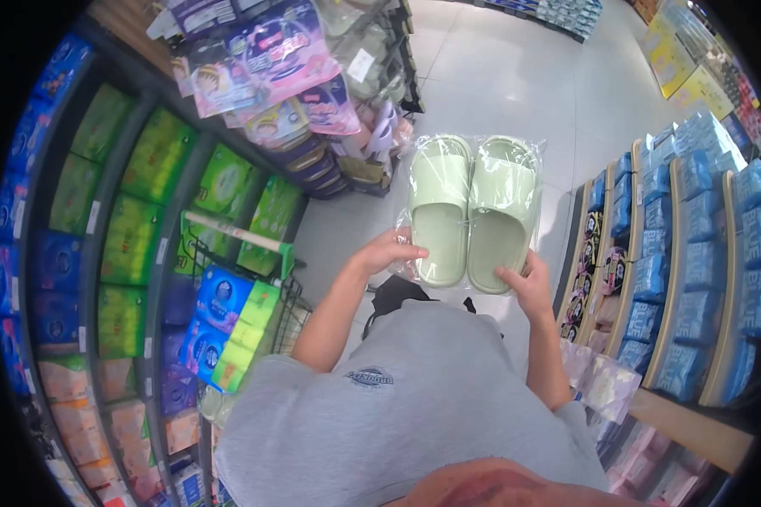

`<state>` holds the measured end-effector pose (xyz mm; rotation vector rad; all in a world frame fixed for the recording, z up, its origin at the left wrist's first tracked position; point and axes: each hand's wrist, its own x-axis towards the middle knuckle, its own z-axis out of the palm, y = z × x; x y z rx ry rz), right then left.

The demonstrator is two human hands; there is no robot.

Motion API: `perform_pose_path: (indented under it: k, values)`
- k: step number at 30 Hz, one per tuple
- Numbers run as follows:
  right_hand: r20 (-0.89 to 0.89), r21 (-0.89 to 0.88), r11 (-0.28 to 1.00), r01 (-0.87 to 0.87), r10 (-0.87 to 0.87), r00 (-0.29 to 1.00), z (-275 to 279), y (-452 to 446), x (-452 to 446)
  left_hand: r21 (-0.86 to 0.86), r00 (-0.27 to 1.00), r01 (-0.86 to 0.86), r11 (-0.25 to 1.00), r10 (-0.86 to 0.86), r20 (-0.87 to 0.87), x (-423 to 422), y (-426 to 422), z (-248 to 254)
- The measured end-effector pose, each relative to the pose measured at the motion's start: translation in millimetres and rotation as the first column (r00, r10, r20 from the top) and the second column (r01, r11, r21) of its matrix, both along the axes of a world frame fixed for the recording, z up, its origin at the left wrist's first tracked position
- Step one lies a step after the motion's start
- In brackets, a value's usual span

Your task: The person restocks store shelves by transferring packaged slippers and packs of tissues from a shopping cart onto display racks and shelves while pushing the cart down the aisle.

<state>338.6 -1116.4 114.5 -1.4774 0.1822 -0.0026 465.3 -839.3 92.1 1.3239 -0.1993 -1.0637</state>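
A pair of pale green slide slippers point(440, 186) in a clear plastic bag is held out in front of my chest, toes pointing away from me. My left hand point(391, 252) grips the bag at the heel of the left slipper, thumb on top. At the heel of the right slipper, my right hand point(526, 283) pinches the bag the same way. The fingers of both hands are partly hidden under the package.
Left of me stands a shopping cart point(237, 232) holding blue and green tissue packs point(228, 325). Shelves of green packages point(131, 270) line the left side. Bagged slippers point(313, 169) hang ahead-left. Blue packs point(693, 270) fill racks on the right. Tiled floor point(499, 76) runs ahead.
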Motion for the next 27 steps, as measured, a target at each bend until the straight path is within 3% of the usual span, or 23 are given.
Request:
perform_pose_path:
  k: [4,10,14,16,18,20,24,27]
  values:
    - [-0.025,0.132,0.986,0.1,-0.098,0.995,-14.6,-28.8,32.4,0.032,0.997,-0.05,0.998,0.048,0.058,41.7,-44.2,-30.0]
    - [0.069,0.12,0.969,0.216,-0.225,0.972,-15.8,-100.4,120.1,-0.056,0.992,-0.013,0.998,0.02,0.127,155.4,-126.1,-39.8]
    - [0.103,0.044,0.967,0.25,-0.253,0.962,18.4,-156.7,205.2,-0.167,0.973,0.011,0.986,0.028,0.23,254.2,-201.7,-0.4]
    - [0.204,0.007,0.949,0.317,-0.311,0.928,33.7,-182.7,253.5,-0.246,0.966,0.042,0.968,0.024,0.258,305.7,-238.3,11.0]
    - [0.201,0.034,0.949,0.315,-0.315,0.928,42.2,-209.6,297.5,-0.279,0.918,0.051,0.959,0.065,0.392,348.6,-265.3,25.4]
    - [0.175,-0.042,0.95,0.311,-0.299,0.938,42.6,-231.6,332.9,-0.296,0.928,0.047,0.954,0.068,0.366,379.8,-281.4,38.6]
    - [0.156,0.008,0.96,0.281,-0.279,0.948,38.4,-234.3,387.0,-0.3,0.925,-0.02,0.954,0.132,0.356,417.7,-282.9,32.1]
    - [0.094,0.104,0.963,0.247,-0.257,0.962,17.7,-223.1,419.6,-0.224,0.948,-0.135,0.965,0.192,0.255,436.8,-265.2,4.6]
